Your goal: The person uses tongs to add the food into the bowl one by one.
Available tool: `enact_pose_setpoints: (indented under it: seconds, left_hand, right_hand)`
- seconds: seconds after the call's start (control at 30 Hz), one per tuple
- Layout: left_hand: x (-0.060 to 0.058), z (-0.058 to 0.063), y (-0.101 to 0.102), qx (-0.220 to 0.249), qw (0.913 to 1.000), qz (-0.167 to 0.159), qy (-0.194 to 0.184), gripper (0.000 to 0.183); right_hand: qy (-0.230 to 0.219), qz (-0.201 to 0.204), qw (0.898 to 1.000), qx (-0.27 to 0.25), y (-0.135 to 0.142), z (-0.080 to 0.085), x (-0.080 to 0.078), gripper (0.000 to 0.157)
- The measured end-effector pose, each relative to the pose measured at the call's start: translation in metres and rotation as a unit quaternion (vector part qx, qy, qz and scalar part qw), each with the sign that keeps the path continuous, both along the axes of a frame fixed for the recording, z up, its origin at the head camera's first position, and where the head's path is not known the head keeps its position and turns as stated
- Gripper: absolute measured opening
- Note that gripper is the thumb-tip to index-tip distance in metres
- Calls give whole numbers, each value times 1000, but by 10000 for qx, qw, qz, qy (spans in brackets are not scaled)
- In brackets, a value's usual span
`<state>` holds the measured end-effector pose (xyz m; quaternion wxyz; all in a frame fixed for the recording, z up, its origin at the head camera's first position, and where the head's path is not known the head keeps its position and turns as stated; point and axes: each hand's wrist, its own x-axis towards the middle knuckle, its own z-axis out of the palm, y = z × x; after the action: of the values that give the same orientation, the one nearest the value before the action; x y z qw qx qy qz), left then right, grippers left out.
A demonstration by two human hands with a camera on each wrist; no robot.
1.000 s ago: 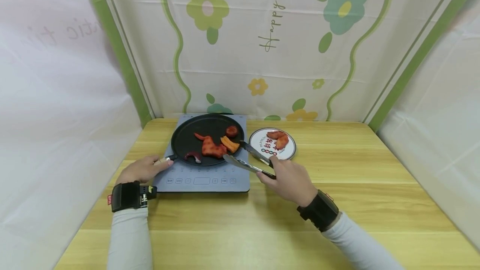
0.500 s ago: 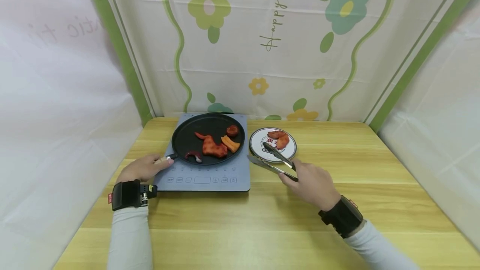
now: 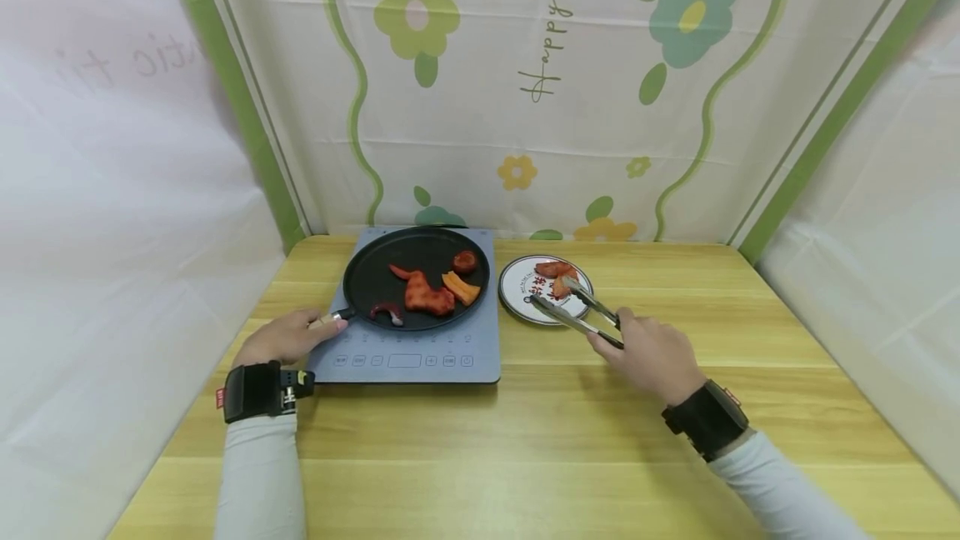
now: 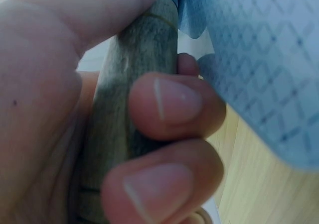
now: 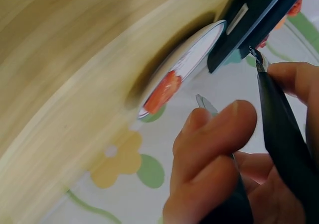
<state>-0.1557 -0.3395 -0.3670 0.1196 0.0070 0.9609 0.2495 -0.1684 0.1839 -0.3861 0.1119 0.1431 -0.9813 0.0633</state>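
Observation:
My left hand (image 3: 279,338) grips the wooden handle (image 4: 142,47) of a round black frying pan (image 3: 378,273), fingers curled round it. In the pan lie a red-brown chicken wing (image 3: 429,298), an orange strip (image 3: 461,288), a round red piece (image 3: 464,262) and a dark curled piece (image 3: 387,312). My right hand (image 3: 651,357) holds metal tongs (image 3: 567,318) with dark handles, their arms spread apart. The tong tips hang over a white plate (image 3: 512,294). One tip overlaps the reddish chicken pieces (image 3: 551,268) there; the other is over the plate's front left part.
The pan sits on a flat grey induction cooker (image 3: 405,375) with touch keys along its front. Plate and cooker stand close side by side on a wooden table (image 3: 465,457). White flower-print cloth (image 3: 465,115) closes off the back and both sides.
My right hand and the tongs have moved right, from over the pan's right edge to the plate. The left hand stays on the pan handle, and the food in the pan has not moved.

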Motion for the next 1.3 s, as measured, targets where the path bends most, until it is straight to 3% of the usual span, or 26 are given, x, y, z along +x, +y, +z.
enact_pose_setpoints:
  seconds: [0.53,1.07,1.3]
  left_hand:
    - [1,3,1,61,10000,30,-2,57]
    - [0,1,1,-30,10000,22,-85,60]
    - [0,1,0,-23,10000,-8,-62,63]
  right_hand:
    - [219,-170,9993,260,14,-2,-19,51]
    - [-503,-279,9964,616,1,4,-43,49]
    - [-529,-339,9937,928,-10,3,-51,50]
